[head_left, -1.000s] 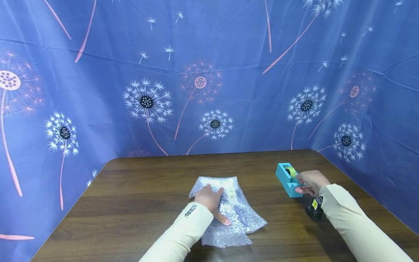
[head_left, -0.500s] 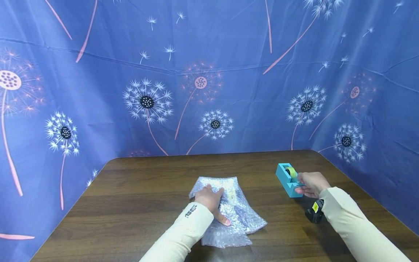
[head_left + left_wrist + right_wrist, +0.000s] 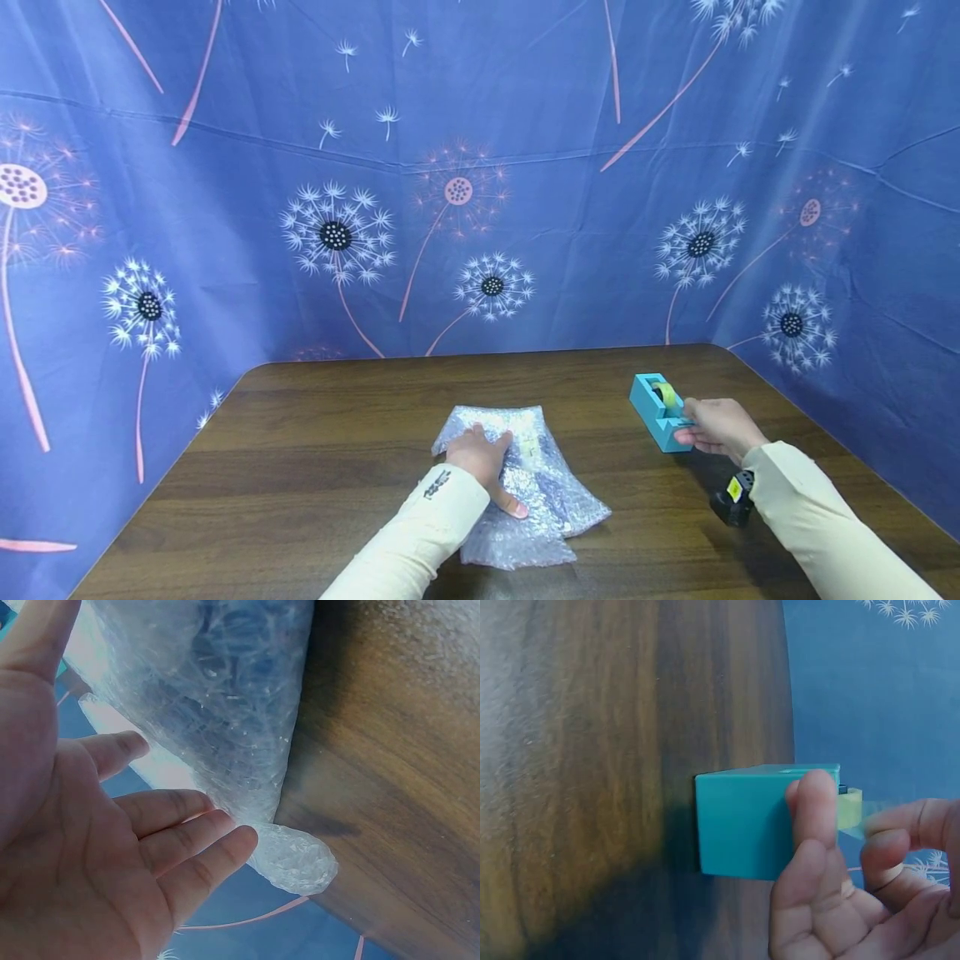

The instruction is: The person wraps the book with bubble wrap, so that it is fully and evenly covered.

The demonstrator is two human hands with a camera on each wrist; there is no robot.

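Dandelion-print cloth backs a wooden counter (image 3: 315, 467): left hand (image 3: 480, 458) flat, pressing bubble wrap (image 3: 547, 492); right hand (image 3: 716, 423) pinching tape (image 3: 849, 808) at the dispenser (image 3: 654, 410), which may slide unbraced.

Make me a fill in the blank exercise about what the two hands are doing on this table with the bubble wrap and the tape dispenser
1. The left hand rests flat on the ____ wrap.
2. The right hand pinches a strip of tape at the ____ dispenser.
3. Both things sit on a dark ____ table.
4. From the head view, the dispenser stands to the ____ of the bubble wrap.

Missing words: bubble; teal; wooden; right
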